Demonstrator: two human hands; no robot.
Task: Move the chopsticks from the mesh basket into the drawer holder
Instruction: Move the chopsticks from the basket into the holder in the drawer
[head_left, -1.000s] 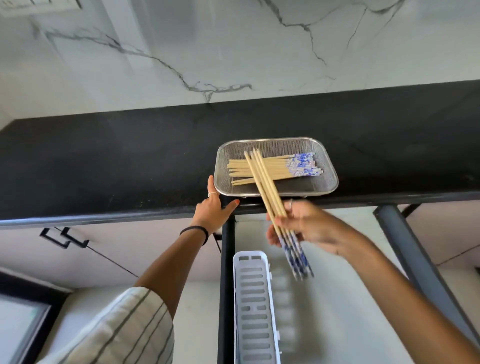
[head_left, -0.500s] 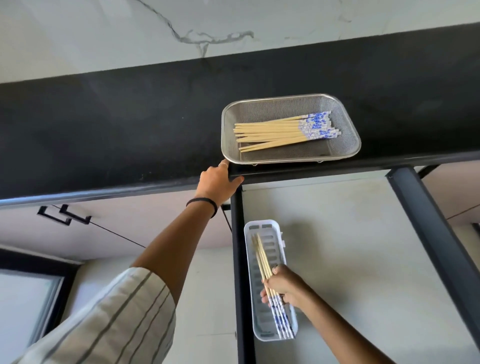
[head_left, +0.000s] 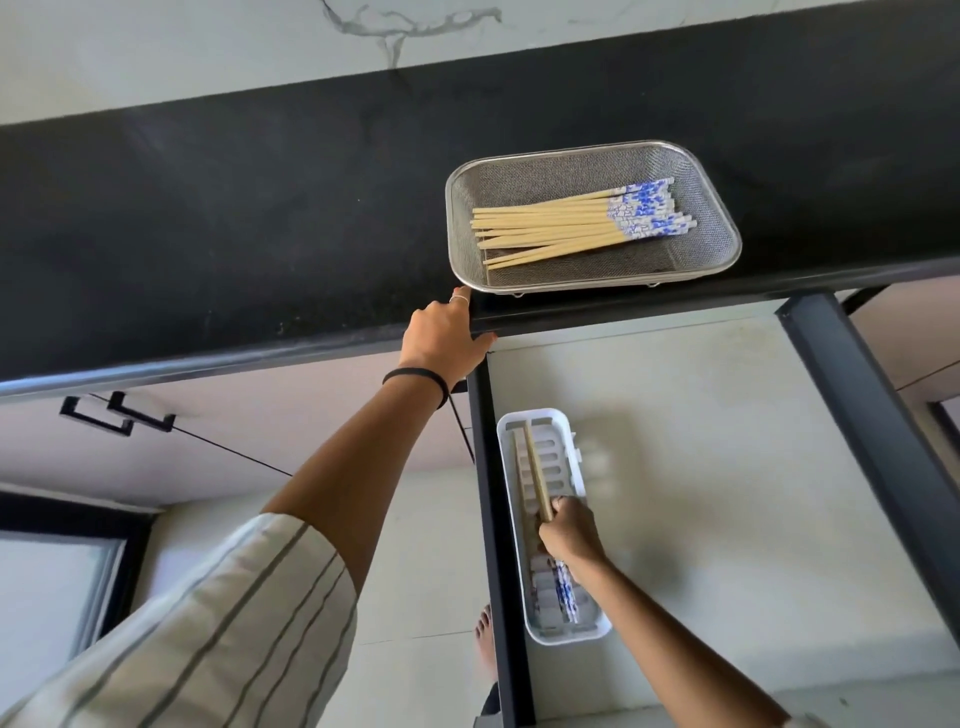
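A steel mesh basket (head_left: 719, 218) stands on the black countertop near its front edge, with several bamboo chopsticks (head_left: 550, 228) lying in it, blue-patterned ends to the right. Below, a white slotted holder (head_left: 556, 420) lies at the left side of the open drawer. My right hand (head_left: 569, 535) is inside the holder, closed around a small bundle of chopsticks (head_left: 536, 475) that rests lengthwise in it; their blue ends show below my wrist. My left hand (head_left: 441, 343) rests on the counter's front edge, just left of the basket's corner, holding nothing.
The drawer (head_left: 727, 467) has a pale floor and dark metal side rails (head_left: 862, 415). Black cabinet handles (head_left: 117, 415) sit under the counter at left. A marble wall rises behind the black counter (head_left: 234, 218). A bare foot (head_left: 485, 644) shows beside the drawer's left rail.
My right hand carried a bundle of chopsticks down from in front of the basket into the white holder and now presses it lower in the holder. My left hand stayed on the counter edge.
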